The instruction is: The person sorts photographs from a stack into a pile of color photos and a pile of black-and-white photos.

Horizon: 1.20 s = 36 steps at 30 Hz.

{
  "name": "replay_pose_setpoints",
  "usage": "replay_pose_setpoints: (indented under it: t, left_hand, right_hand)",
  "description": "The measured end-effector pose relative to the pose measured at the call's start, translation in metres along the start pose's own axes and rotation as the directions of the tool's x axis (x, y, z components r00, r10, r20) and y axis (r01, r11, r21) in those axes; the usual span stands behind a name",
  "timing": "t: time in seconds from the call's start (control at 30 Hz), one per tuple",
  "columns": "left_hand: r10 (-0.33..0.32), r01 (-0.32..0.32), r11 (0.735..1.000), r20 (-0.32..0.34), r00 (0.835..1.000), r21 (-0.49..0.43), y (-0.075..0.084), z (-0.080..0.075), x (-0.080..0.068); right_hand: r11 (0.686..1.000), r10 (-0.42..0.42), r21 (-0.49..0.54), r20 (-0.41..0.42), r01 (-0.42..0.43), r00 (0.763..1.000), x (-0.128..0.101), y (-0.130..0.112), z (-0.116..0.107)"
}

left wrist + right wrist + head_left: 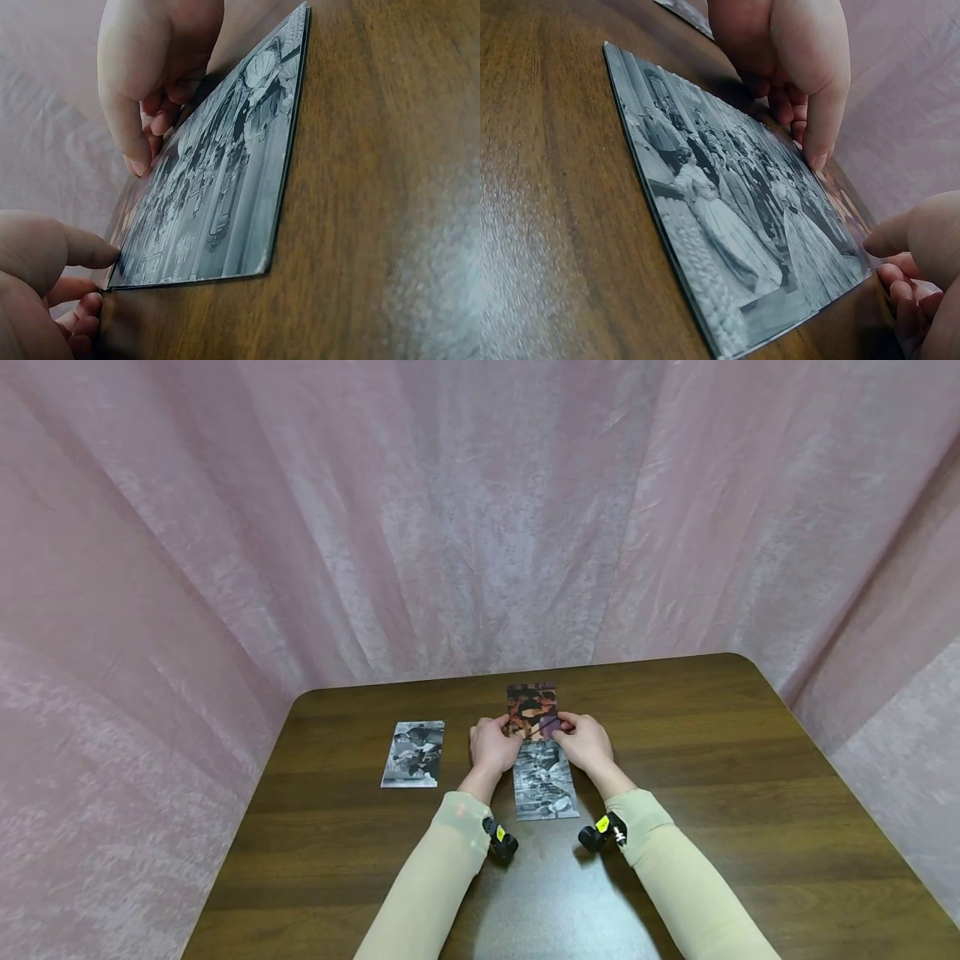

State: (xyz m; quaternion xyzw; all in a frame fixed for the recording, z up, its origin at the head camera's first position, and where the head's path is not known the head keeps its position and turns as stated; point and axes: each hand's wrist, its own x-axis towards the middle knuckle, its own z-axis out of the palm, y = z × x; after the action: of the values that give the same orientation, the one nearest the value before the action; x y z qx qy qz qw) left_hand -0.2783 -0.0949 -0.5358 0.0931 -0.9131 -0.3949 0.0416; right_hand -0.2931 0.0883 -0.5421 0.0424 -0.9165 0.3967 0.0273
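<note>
Currently, item one: the colour photo [532,711]. It lies toward the far side of the wooden table [750,760], its near end touching or slightly overlapping the far end of a black-and-white photo [545,781]. Your left hand [492,745] pinches its left edge, and your right hand [586,742] pinches its right edge, fingers curled in a narrow hold on each side.

Item two: the black-and-white photo, flat on the table between your wrists, sitting on what looks like a thin stack. In the left wrist view its near corner [187,279] shows more than one edge; how many sheets lie there is unclear.

Item three: a second black-and-white photo [413,753], well apart to the left, untouched.

Risks, as judged from here:
- Your fingertips rest at the seam between the two prints. Pull unevenly and you are likely to drag the lower photo askew or fan the stack.
- A pinch on opposite edges can bow the glossy sheet; squeeze inward and it may crease.
- The table is smooth and shiny, so any print may slide if you nudge it.
- Pads pressed on the picture face may leave smudges.
</note>
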Motion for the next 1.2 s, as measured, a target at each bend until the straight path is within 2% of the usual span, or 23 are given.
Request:
replay_pose_setpoints:
  t: [0.3,0.63,0.77,0.87,0.97,1.1,1.2]
  left_hand:
    - [-0.013,0.014,1.000,-0.027,1.000,0.009,-0.001,0.002,-0.001]
    - [-0.036,0.035,0.999,-0.024,0.999,-0.013,0.000,0.003,0.000]
    - [-0.032,0.034,0.993,0.017,0.999,-0.114,-0.002,0.001,0.002]
    - [-0.019,0.038,0.968,0.078,0.997,-0.249,-0.005,-0.004,0.003]
    - [0.013,0.029,0.942,0.121,0.993,-0.334,-0.009,-0.013,0.002]
    - [0.067,-0.018,0.938,0.131,0.989,-0.345,-0.019,-0.026,-0.003]
    - [0.097,-0.052,0.939,0.117,0.988,-0.341,-0.029,-0.037,-0.007]
  right_hand:
    - [1.000,-0.001,-0.022,0.007,0.001,1.000,-0.001,0.000,0.000]
    - [1.000,0.003,-0.005,0.029,-0.003,1.000,0.001,0.002,-0.003]
    - [1.000,0.016,0.018,0.045,-0.017,0.999,0.003,0.005,-0.005]
    - [0.997,0.034,0.070,0.062,-0.038,0.997,0.005,0.007,-0.008]
    - [0.988,0.059,0.140,0.070,-0.069,0.996,0.005,0.008,-0.008]
    - [0.975,0.086,0.203,0.032,-0.091,0.996,0.003,0.008,-0.006]
    - [0.978,0.079,0.196,-0.010,-0.076,0.997,-0.001,0.003,-0.002]
